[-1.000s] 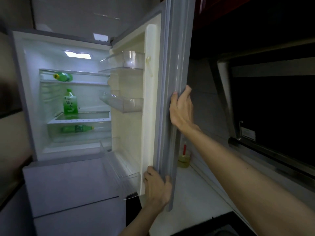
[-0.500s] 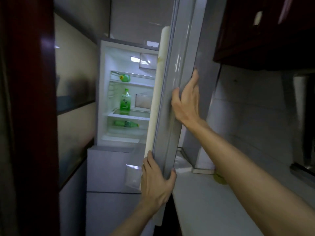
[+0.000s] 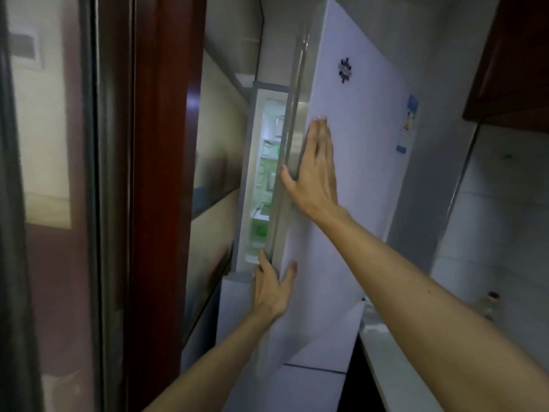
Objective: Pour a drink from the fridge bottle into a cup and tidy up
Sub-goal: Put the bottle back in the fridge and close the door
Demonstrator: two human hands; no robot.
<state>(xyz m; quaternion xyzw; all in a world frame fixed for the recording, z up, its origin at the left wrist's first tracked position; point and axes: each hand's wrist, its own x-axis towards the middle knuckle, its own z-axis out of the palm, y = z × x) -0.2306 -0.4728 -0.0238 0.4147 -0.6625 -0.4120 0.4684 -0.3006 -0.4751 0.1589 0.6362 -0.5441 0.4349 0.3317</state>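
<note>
The white fridge door point(image 3: 356, 144) stands almost closed, leaving a narrow lit gap point(image 3: 264, 185) into the fridge. Through the gap I see only green blurs of bottles point(image 3: 261, 230) on the shelves. My right hand point(image 3: 315, 171) lies flat on the door's outer face, its thumb hooked over the grey door edge. My left hand point(image 3: 271, 285) grips that same edge lower down, fingers on the inner side and thumb on the front. No cup is in view.
A dark red door frame point(image 3: 160, 173) and a glass panel point(image 3: 44, 144) fill the left. A white counter point(image 3: 392, 358) runs along the lower right with a small bottle point(image 3: 490, 301) on it. A dark wall cabinet point(image 3: 511, 55) hangs at the upper right.
The fridge door has swung from wide open to nearly closed. My right hand slid from its edge onto the outer face, and my view turned left.
</note>
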